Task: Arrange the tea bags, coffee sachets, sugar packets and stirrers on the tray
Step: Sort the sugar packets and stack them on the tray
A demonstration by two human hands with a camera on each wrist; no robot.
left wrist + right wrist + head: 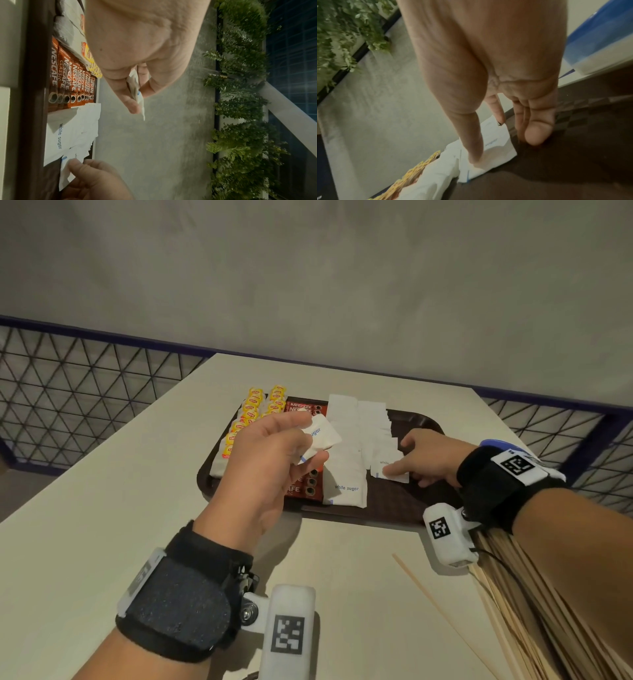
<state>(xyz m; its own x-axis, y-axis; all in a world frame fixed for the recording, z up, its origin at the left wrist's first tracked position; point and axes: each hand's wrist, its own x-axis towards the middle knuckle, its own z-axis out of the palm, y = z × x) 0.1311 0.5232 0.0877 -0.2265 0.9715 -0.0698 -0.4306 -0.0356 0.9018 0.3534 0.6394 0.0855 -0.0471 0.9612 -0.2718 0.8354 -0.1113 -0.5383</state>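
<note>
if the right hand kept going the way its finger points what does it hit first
Nothing to cross: the right hand already presses its fingertip on a sugar packet; sliding on leftward, it would likely meet the neighbouring sugar packet column.

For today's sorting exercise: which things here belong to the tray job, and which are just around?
Job: tray; tea bags; coffee sachets; sugar packets; stirrers, not yet on the tray; left hand holding a sugar packet; right hand.

Around: table; mesh fence; plants.
</note>
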